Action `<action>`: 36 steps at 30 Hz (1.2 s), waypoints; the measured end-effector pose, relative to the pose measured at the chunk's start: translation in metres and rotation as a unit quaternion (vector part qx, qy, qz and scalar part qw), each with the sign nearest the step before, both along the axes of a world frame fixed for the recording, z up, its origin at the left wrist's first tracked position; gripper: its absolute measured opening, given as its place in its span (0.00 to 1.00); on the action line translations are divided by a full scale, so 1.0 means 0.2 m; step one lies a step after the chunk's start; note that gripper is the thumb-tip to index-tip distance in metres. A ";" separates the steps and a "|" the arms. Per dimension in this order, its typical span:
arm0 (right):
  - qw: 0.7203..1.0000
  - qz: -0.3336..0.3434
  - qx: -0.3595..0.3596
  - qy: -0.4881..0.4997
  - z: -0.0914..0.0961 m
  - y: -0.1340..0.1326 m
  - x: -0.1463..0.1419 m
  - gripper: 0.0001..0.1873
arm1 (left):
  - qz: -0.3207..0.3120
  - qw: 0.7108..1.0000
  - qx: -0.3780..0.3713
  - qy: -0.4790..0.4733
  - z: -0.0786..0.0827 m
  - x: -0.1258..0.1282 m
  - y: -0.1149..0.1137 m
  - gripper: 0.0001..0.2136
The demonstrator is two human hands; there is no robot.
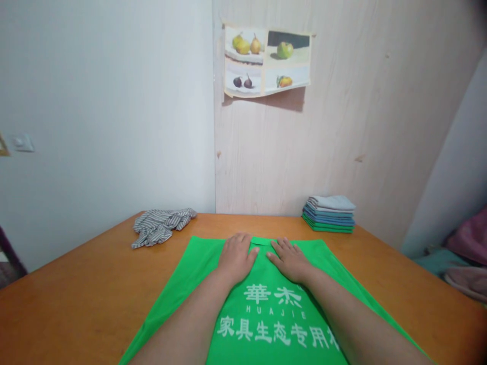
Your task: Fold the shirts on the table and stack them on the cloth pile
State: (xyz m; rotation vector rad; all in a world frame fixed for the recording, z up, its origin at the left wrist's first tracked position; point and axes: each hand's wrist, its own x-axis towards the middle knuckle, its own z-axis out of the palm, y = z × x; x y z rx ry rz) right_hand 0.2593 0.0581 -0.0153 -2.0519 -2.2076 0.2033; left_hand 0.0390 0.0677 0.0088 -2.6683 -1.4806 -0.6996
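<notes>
A bright green T-shirt (274, 271) with white printed lettering lies spread flat on the table, its near part running out of the bottom of the view. My left hand (238, 257) rests palm down on its far part, left of the collar, fingers stretched forward. On the other side of the collar, my right hand (291, 259) also lies flat on the cloth with its fingers slightly apart. Neither hand grips the fabric. My forearms cover parts of the shirt and the end of the lower line of print.
The orange-brown wooden table (95, 268) reaches back to the wall. A crumpled striped cloth (162, 225) lies at the back left. At the back right stands a stack of folded clothes (329, 214) in grey, blue and green. Pinkish fabric (470, 235) shows beyond the right edge.
</notes>
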 end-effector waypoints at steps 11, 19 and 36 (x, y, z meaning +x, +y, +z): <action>1.000 -0.002 -0.003 0.008 0.02 -0.02 0.00 0.48 | 0.011 0.983 -0.160 0.089 -0.04 -0.01 0.01 0.38; 0.999 -0.032 -0.007 0.007 0.00 0.00 0.05 0.49 | 0.017 0.980 -0.173 0.095 -0.03 -0.01 0.00 0.40; 0.993 -0.114 -0.033 -0.010 0.00 0.01 0.16 0.51 | 0.027 0.978 -0.172 0.114 -0.04 -0.01 0.01 0.43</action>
